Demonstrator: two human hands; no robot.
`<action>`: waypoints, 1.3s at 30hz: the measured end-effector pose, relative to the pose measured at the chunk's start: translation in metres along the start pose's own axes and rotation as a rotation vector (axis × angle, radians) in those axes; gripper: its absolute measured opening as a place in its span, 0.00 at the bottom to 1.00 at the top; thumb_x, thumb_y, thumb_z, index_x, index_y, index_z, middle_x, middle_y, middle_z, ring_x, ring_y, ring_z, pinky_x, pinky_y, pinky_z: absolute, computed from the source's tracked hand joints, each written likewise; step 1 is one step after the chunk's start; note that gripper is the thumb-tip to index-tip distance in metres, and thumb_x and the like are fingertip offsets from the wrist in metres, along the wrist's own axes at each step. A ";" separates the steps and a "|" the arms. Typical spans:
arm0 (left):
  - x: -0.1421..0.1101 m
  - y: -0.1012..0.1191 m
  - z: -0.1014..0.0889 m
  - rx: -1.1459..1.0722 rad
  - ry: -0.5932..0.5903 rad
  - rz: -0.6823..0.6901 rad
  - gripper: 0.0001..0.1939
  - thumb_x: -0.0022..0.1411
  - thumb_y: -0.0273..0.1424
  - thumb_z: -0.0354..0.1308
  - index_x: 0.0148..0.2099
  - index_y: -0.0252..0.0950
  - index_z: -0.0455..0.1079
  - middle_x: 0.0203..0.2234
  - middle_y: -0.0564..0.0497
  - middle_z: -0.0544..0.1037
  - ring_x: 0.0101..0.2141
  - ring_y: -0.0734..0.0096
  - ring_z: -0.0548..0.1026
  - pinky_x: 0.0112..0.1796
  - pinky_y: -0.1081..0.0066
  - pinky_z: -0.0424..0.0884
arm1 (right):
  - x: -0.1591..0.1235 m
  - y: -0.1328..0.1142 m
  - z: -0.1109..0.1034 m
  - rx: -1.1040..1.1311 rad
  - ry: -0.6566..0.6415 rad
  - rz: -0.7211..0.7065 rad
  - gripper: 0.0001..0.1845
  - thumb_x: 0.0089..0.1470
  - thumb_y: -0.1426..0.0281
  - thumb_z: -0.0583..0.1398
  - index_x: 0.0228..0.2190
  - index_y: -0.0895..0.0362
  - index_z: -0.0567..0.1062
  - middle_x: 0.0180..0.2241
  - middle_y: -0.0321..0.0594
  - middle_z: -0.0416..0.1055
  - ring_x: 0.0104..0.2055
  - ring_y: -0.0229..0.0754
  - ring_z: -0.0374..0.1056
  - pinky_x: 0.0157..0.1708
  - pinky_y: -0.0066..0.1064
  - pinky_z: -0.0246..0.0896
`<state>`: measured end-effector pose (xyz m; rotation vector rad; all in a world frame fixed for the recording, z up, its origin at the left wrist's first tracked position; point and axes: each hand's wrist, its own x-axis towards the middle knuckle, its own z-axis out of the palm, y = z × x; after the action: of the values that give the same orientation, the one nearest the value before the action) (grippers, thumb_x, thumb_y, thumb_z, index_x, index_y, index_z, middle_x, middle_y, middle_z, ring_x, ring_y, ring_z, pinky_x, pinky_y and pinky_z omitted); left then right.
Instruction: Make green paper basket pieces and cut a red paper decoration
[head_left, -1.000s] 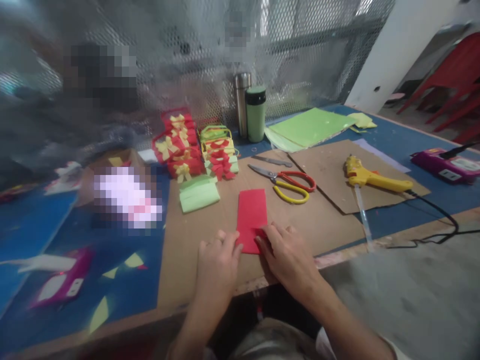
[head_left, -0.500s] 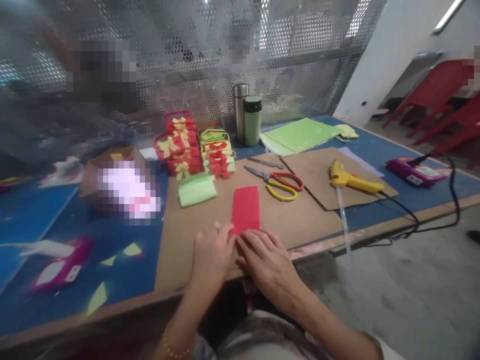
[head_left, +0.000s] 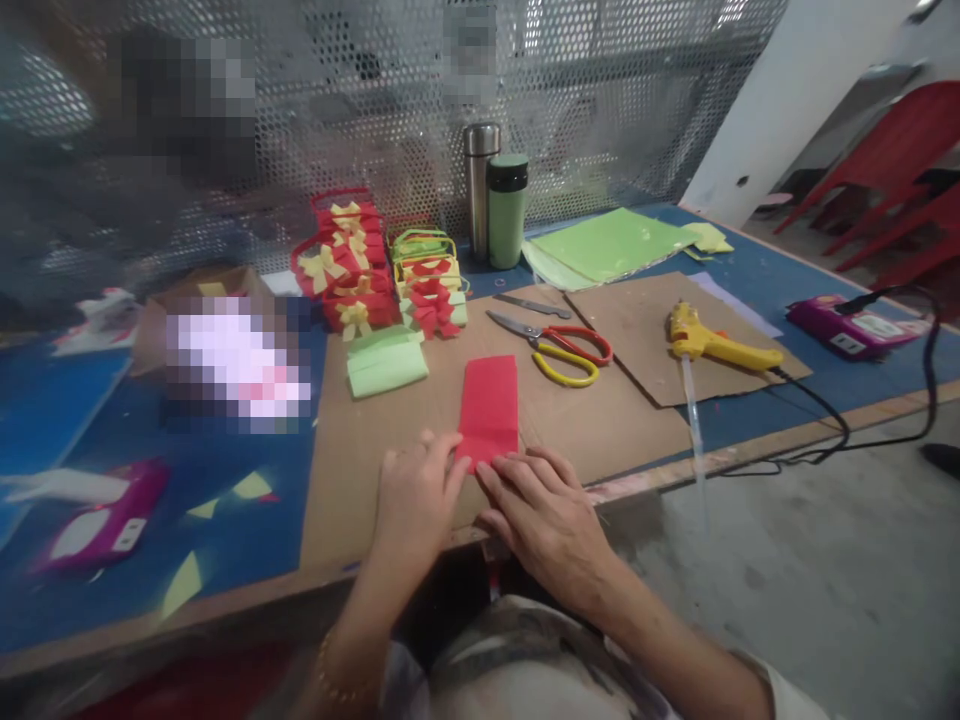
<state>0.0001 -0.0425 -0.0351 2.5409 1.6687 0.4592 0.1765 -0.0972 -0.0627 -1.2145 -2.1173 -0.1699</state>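
Observation:
A red sheet of paper (head_left: 489,395) lies lengthwise on the brown cardboard (head_left: 360,470) in front of me, with a crease across its lower part. My left hand (head_left: 420,487) grips its near left corner between thumb and fingers. At the near edge my right hand (head_left: 541,505) has its fingertips pressed on the paper, the thumb tucked below. Just beyond the sheet to the right rest scissors (head_left: 551,345) with one red and one yellow handle. To its left is a folded light green piece (head_left: 386,362).
Small red bags with yellow bows (head_left: 349,265) and green ones with red bows (head_left: 431,290) stand behind. Farther back are a steel flask (head_left: 480,190) and a green tumbler (head_left: 508,215). A yellow glue gun (head_left: 709,343) lies right, its cord running to a purple power box (head_left: 855,328).
The view has shifted slightly. Both hands stay at the near edge of the red paper, where a crease across the lower part now shows more clearly.

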 end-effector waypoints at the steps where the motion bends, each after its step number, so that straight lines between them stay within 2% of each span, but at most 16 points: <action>1: 0.000 -0.001 0.001 0.001 0.008 0.007 0.10 0.72 0.31 0.52 0.49 0.39 0.73 0.32 0.51 0.77 0.33 0.64 0.76 0.35 0.65 0.59 | 0.000 -0.001 0.001 -0.003 0.007 0.004 0.16 0.68 0.67 0.58 0.53 0.62 0.75 0.45 0.47 0.78 0.46 0.45 0.71 0.59 0.44 0.60; 4: 0.000 0.001 0.002 0.046 0.038 0.034 0.10 0.72 0.31 0.53 0.49 0.39 0.74 0.33 0.50 0.78 0.32 0.64 0.76 0.35 0.65 0.60 | 0.000 -0.002 0.002 -0.028 0.023 0.026 0.14 0.68 0.68 0.57 0.52 0.59 0.75 0.44 0.44 0.79 0.45 0.45 0.71 0.64 0.48 0.53; 7: -0.006 0.007 0.000 0.161 0.175 0.088 0.08 0.71 0.29 0.54 0.44 0.37 0.76 0.36 0.46 0.79 0.33 0.61 0.75 0.35 0.63 0.61 | 0.001 -0.003 0.002 -0.045 0.014 0.039 0.14 0.67 0.67 0.59 0.51 0.60 0.76 0.42 0.44 0.78 0.43 0.45 0.70 0.66 0.50 0.47; 9: -0.013 0.013 -0.001 0.189 0.277 0.180 0.09 0.71 0.27 0.54 0.40 0.36 0.76 0.39 0.44 0.80 0.37 0.59 0.76 0.39 0.61 0.63 | 0.001 -0.003 0.001 -0.049 -0.007 0.050 0.14 0.66 0.66 0.60 0.50 0.60 0.76 0.40 0.43 0.78 0.42 0.45 0.70 0.66 0.50 0.46; 12: -0.023 0.018 -0.002 0.108 0.344 0.318 0.12 0.72 0.23 0.50 0.40 0.34 0.75 0.40 0.44 0.82 0.42 0.60 0.77 0.45 0.60 0.64 | 0.002 -0.004 -0.001 -0.047 -0.043 0.068 0.13 0.66 0.65 0.60 0.48 0.58 0.77 0.38 0.41 0.77 0.41 0.44 0.69 0.66 0.49 0.46; 14: -0.027 0.019 -0.001 0.046 0.364 0.324 0.11 0.73 0.24 0.50 0.43 0.34 0.75 0.40 0.45 0.82 0.43 0.62 0.78 0.47 0.60 0.64 | 0.003 -0.004 -0.002 -0.047 -0.045 0.066 0.12 0.68 0.65 0.59 0.47 0.57 0.77 0.38 0.40 0.77 0.41 0.44 0.69 0.66 0.48 0.45; 20: -0.029 0.017 0.003 0.036 0.375 0.277 0.08 0.73 0.29 0.54 0.45 0.36 0.75 0.40 0.47 0.83 0.46 0.60 0.80 0.56 0.53 0.61 | -0.001 -0.002 -0.003 -0.009 0.022 0.058 0.14 0.70 0.67 0.56 0.51 0.56 0.76 0.44 0.42 0.80 0.46 0.44 0.72 0.66 0.48 0.47; 26: -0.029 0.015 0.005 0.060 0.379 0.276 0.09 0.73 0.30 0.53 0.46 0.36 0.75 0.40 0.46 0.83 0.48 0.58 0.80 0.58 0.52 0.59 | -0.009 -0.001 0.000 -0.010 0.045 0.006 0.16 0.70 0.67 0.55 0.53 0.60 0.76 0.49 0.45 0.80 0.53 0.45 0.72 0.68 0.45 0.48; 30: -0.029 0.015 0.008 0.114 0.390 0.298 0.14 0.75 0.33 0.50 0.49 0.34 0.76 0.40 0.43 0.82 0.48 0.56 0.79 0.58 0.50 0.61 | -0.010 -0.001 0.000 -0.018 0.043 -0.004 0.18 0.69 0.65 0.55 0.55 0.60 0.75 0.50 0.47 0.79 0.55 0.48 0.72 0.67 0.49 0.51; 35: -0.029 0.017 0.009 0.209 0.361 0.355 0.23 0.74 0.43 0.48 0.55 0.32 0.76 0.41 0.38 0.81 0.50 0.49 0.78 0.57 0.44 0.62 | -0.009 0.012 -0.015 -0.028 -0.018 -0.018 0.21 0.69 0.60 0.56 0.55 0.60 0.74 0.54 0.50 0.77 0.58 0.51 0.69 0.67 0.53 0.49; 37: -0.030 0.016 0.007 0.207 0.337 0.367 0.23 0.73 0.44 0.50 0.55 0.32 0.76 0.44 0.37 0.81 0.51 0.47 0.78 0.57 0.42 0.62 | -0.009 0.013 -0.018 -0.048 -0.039 -0.019 0.21 0.68 0.59 0.57 0.53 0.59 0.75 0.55 0.51 0.76 0.60 0.53 0.67 0.66 0.54 0.51; 39: -0.032 0.014 0.003 0.193 0.305 0.357 0.22 0.72 0.43 0.53 0.55 0.34 0.76 0.47 0.37 0.81 0.53 0.46 0.77 0.58 0.40 0.61 | -0.010 0.007 -0.017 -0.023 -0.049 -0.019 0.21 0.66 0.58 0.59 0.52 0.59 0.75 0.52 0.51 0.77 0.57 0.52 0.68 0.64 0.53 0.53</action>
<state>0.0017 -0.0775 -0.0415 3.0605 1.3925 0.7808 0.1938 -0.1077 -0.0576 -1.2241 -2.1749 -0.1748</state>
